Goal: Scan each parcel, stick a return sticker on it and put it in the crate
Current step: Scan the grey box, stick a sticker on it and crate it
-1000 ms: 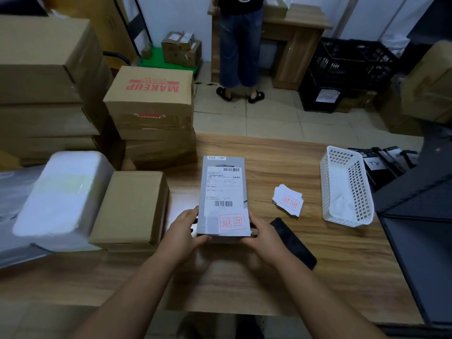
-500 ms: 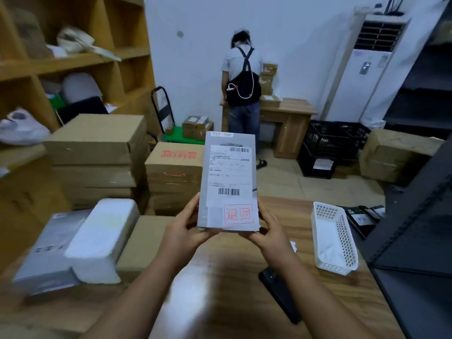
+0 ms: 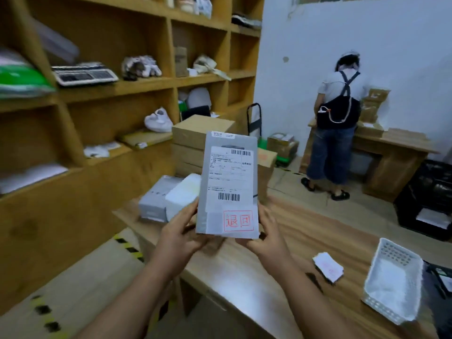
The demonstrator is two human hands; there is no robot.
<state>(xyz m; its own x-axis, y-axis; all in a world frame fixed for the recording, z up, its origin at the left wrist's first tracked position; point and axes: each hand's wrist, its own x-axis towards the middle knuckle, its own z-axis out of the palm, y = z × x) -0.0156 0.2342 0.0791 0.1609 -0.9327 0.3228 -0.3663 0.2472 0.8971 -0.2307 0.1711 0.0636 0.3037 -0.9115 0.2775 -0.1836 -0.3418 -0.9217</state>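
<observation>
Wooden shelving fills the wall beyond the surface [image 3: 305,231], where you hold the grey parcel [image 3: 230,184] upright above its far edge. Your left hand [image 3: 179,231] and right hand [image 3: 270,237] grip its lower corners, fingers [image 3: 188,214] curled round the sides. The red return sticker [image 3: 237,220] is on, so the step in hand looks like crating. Next you must find the crate: a black crate [image 3: 425,199] sits on the floor, partly cut off. Motion blur hides the label text, and whether scanning happened cannot be told.
</observation>
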